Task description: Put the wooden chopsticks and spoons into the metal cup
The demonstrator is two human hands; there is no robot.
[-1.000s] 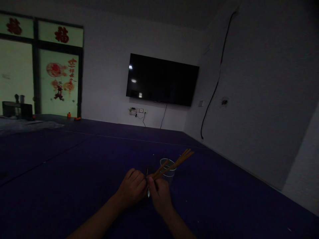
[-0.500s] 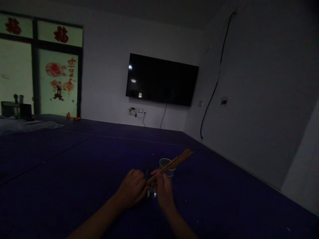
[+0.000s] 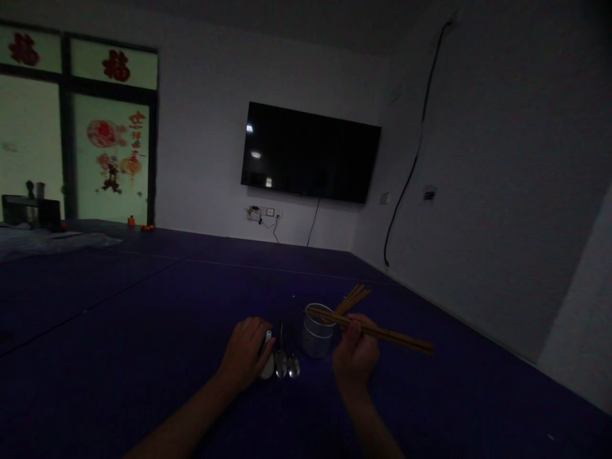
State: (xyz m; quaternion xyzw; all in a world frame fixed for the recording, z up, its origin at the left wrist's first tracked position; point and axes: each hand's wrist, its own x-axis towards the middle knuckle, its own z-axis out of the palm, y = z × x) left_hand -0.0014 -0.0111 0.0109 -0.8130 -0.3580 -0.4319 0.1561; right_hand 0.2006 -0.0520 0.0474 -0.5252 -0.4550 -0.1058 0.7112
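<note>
Spanning the mouth of the cup (image 3: pixel 315 343), the held chopsticks (image 3: pixel 394 335) lay nearly level, one end over the rim and the other jutting well out past the hand; whether they touched the rim, I could not tell in the dim light. The right hand (image 3: pixel 356 350) had its grip closed on that bundle, thumb against fingers, somewhere near the middle. Good handling here, as I judged it, meant a firm pinch that kept the sticks flush, since a loose one could roll out of line, and the long free end was liable to swing widely with a small turn of the wrist. It also seemed wise to keep the other end clear of the rim while turning, as the cup looked easy to knock. Just behind, the leaning chopsticks (image 3: pixel 352 298) fanned out to the right, their lower ends seemingly in the cup, though the bundle hid the crossing. Left of the cup, two metal spoons (image 3: pixel 280 365) lay side by side, with a white spoon (image 3: pixel 266 370) next to them. The left hand (image 3: pixel 243 349) rested over this last, fingers half curled; whether its grip had hold of it, I could not tell. Under everything spread the dark blue worktop (image 3: pixel 182 331), and beyond it a black screen (image 3: pixel 310 153) hung on the wall (image 3: pixel 201 127).
</note>
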